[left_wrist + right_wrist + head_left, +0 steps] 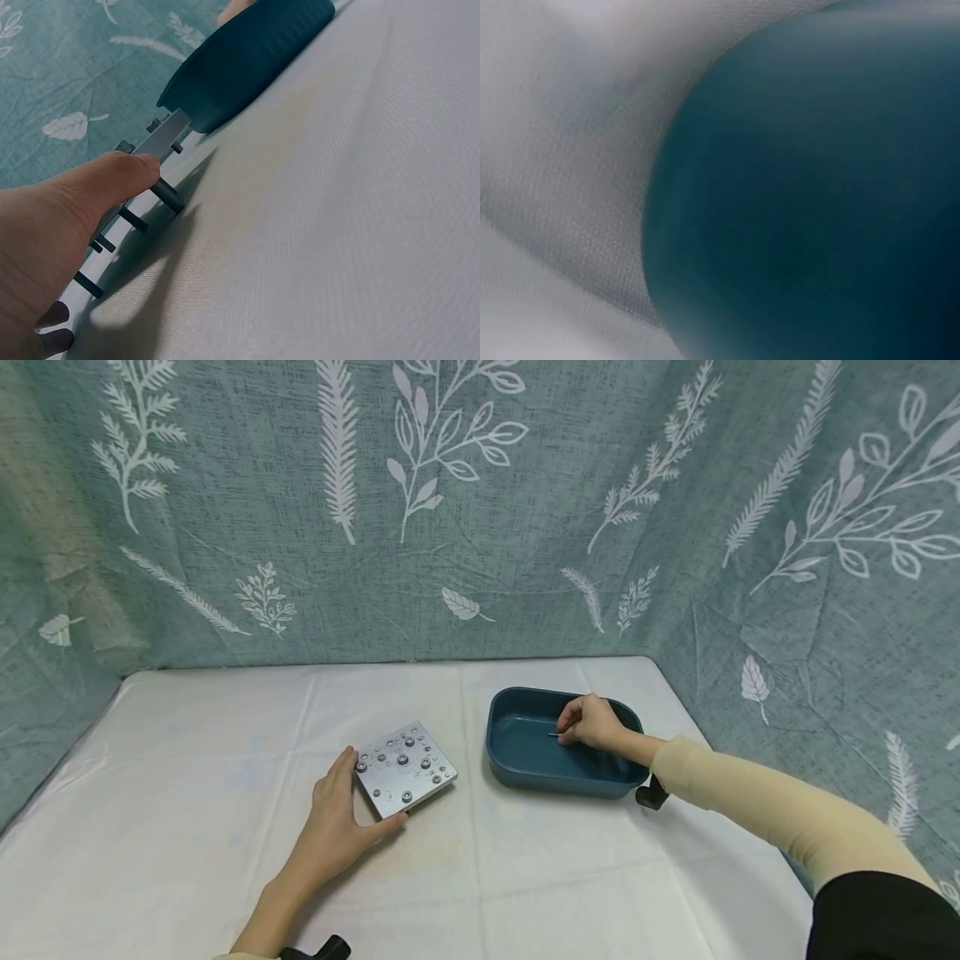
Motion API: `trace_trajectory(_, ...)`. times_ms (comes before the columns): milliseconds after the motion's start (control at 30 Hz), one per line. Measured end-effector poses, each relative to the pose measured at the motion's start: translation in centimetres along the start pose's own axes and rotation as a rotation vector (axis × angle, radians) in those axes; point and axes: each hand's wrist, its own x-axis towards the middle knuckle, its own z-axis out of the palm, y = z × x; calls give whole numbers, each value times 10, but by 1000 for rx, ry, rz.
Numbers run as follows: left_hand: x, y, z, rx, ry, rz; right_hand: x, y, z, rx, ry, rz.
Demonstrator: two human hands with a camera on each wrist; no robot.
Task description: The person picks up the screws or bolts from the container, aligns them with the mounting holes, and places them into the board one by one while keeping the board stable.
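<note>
My left hand (333, 822) grips a silver metal plate (393, 781) by its edges, thumb at the near corner and fingers at the left side. Several socket-head screws stand on the plate's top. In the left wrist view, the thumb (124, 176) presses the plate's edge, and threaded screw shanks (166, 196) stick out below it, over the cloth. My right hand (592, 722) is inside a dark blue tray (551, 783), fingertips pinching a small thin metal piece (553, 735). The right wrist view is filled mostly by the tray's wall (780, 187), with the hand out of sight.
A white cloth (187, 793) covers the table, with creases running across it. Behind and to the right hangs a green curtain (487, 568) with a white leaf print. The tray stands a short way right of the plate.
</note>
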Motion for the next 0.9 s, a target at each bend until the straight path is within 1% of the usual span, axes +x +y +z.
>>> trace_trajectory(300,-1,-1,2,6,14,18,-1,1,3,59,-68,-56)
trace_trajectory(433,0,0,1,4,10,19,-1,1,1,73,-69,-84)
trace_trajectory(633,0,-1,1,0,9,20,-4,-7,-4,119,-49,-66)
trace_trajectory(733,0,-1,1,-1,7,19,-7,-16,-6,184,-35,-56)
trace_trajectory(900,0,-1,-1,3,4,16,-13,-34,-5,388,7,-30)
